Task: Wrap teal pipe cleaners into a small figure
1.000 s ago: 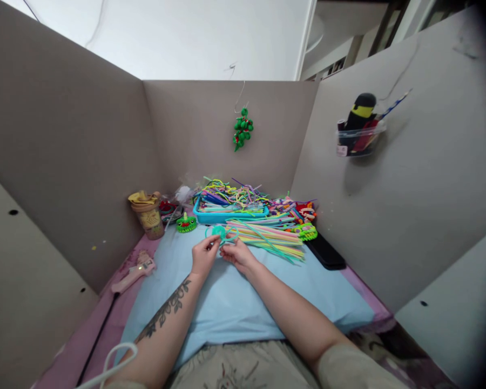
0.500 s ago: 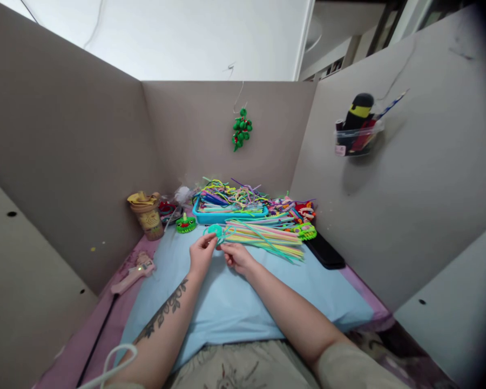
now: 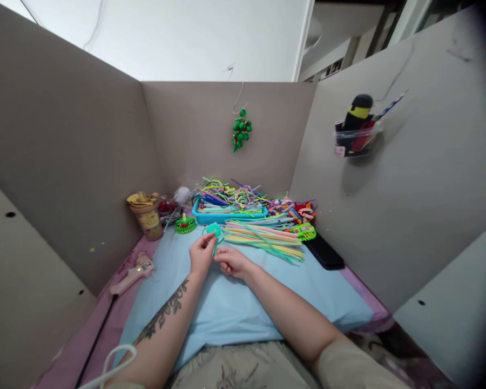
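My left hand (image 3: 201, 253) pinches a small teal pipe-cleaner piece (image 3: 214, 230), a wound ball with thin strands trailing toward me. My right hand (image 3: 231, 261) sits just right of it with its fingers closed on the trailing teal strand, low over the light blue mat (image 3: 243, 302). A loose pile of pastel pipe cleaners (image 3: 263, 239) lies just beyond my right hand.
A blue tray (image 3: 227, 212) of mixed pipe cleaners stands at the back. A small green figure (image 3: 185, 223), a tan cup (image 3: 148, 216), a pink glue gun (image 3: 133, 273) and a black phone (image 3: 325, 250) lie around. Grey partitions enclose three sides; a green ornament (image 3: 241, 129) hangs there.
The open teal loops have been drawn in tight to the ball. My right hand has moved back toward me and down, pulling the strand.
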`<action>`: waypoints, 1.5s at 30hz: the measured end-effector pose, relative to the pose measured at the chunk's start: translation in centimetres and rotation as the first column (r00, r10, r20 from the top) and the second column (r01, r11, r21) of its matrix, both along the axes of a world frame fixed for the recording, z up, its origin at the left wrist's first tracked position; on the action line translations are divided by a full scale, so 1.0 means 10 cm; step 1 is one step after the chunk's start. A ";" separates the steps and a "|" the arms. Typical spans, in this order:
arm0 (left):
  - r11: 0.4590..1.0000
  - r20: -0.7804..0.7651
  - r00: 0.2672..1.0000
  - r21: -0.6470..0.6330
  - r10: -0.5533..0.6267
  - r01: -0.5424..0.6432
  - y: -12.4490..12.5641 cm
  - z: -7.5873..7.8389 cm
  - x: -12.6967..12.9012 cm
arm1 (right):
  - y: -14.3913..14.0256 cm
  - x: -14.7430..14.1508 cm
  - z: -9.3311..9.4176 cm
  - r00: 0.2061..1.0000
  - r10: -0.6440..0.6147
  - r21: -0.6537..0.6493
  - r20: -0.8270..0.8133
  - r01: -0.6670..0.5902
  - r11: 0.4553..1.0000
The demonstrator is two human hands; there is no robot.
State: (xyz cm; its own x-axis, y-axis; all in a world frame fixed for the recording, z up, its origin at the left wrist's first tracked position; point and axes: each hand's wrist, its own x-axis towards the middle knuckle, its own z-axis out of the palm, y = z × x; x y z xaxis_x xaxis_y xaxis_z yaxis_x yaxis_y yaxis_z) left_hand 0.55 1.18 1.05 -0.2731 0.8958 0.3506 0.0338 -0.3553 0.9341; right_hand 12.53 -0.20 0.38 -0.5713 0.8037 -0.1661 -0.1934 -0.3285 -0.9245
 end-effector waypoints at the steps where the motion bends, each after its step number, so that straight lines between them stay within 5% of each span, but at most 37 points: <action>1: 1.000 0.054 0.998 -0.016 0.012 -0.012 0.03 0.00 -0.03 | -0.05 0.00 0.02 0.991 0.123 0.048 0.059 -0.125 0.991; 4: 0.997 0.166 0.985 -0.066 0.039 -0.029 0.10 -0.01 -0.12 | -0.18 0.01 0.11 0.851 0.475 0.066 0.226 -0.500 0.864; 7: 0.996 0.216 0.975 -0.081 0.053 -0.036 0.16 -0.04 -0.18 | -0.22 0.05 0.16 0.783 0.547 0.053 0.297 -0.586 0.809; 10: 0.997 0.234 0.971 -0.073 0.042 -0.026 0.19 -0.07 -0.18 | -0.13 0.09 0.13 0.883 0.361 0.133 0.301 -0.414 0.901; 13: 0.997 0.232 0.973 -0.074 0.007 0.011 0.18 -0.08 -0.14 | 0.02 0.12 0.06 0.976 -0.079 0.330 0.205 0.008 0.944; 16: 0.993 0.211 0.977 -0.096 -0.043 0.064 0.15 -0.07 -0.10 | 0.13 0.14 0.02 0.855 -0.517 0.498 0.038 0.432 0.752; 19: 0.990 0.194 0.978 -0.106 -0.073 0.095 0.11 -0.05 -0.08 | 0.18 0.17 0.02 0.712 -0.702 0.632 -0.015 0.550 0.545; 22: 0.988 0.176 0.980 -0.100 -0.098 0.116 0.09 -0.05 -0.06 | 0.17 0.19 0.03 0.662 -0.750 0.714 -0.001 0.525 0.463; 32: 0.985 0.173 0.979 -0.115 -0.107 0.128 0.08 -0.03 -0.04 | 0.17 0.19 0.02 0.703 -0.711 0.787 0.003 0.437 0.436; 39: 0.983 0.203 0.970 -0.102 -0.131 0.154 0.07 -0.03 -0.03 | 0.13 0.18 0.03 0.654 -0.755 0.831 -0.055 0.449 0.328; 45: 0.981 0.243 0.963 -0.125 -0.118 0.152 0.08 -0.03 -0.03 | 0.15 0.20 0.01 0.643 -0.764 0.839 -0.060 0.447 0.311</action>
